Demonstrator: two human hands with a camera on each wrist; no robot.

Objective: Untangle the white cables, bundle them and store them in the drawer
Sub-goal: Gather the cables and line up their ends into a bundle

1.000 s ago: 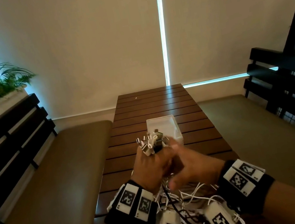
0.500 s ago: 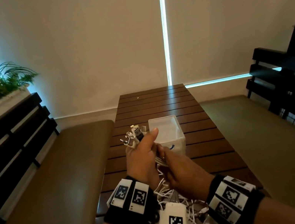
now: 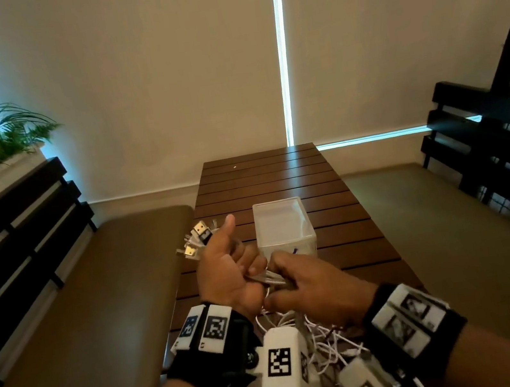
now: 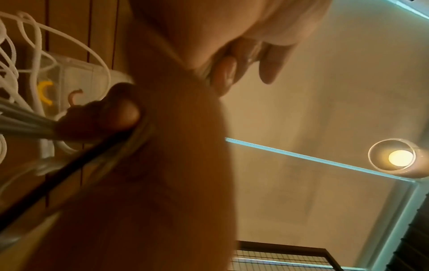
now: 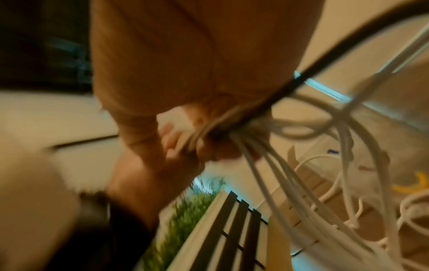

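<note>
Several white cables (image 3: pixel 270 280), plugs up-left

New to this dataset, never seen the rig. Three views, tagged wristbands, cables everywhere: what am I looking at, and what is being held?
No robot here: a person works bare-handed, with black wristbands carrying printed square markers and small white camera boxes. The wide picture comes from a head-worn camera looking forward and down; the other two look along each wrist toward the fingers, hence the blur and odd angles.

On the dark slatted wooden table stands a translucent white plastic box, and a loose tangle of thin white cables lies near the person. The left hand grips a gathered bunch of those cables, their metal USB plugs fanning out above its fingers. The right hand grips the same strands just below; a black cable runs with them.
</note>
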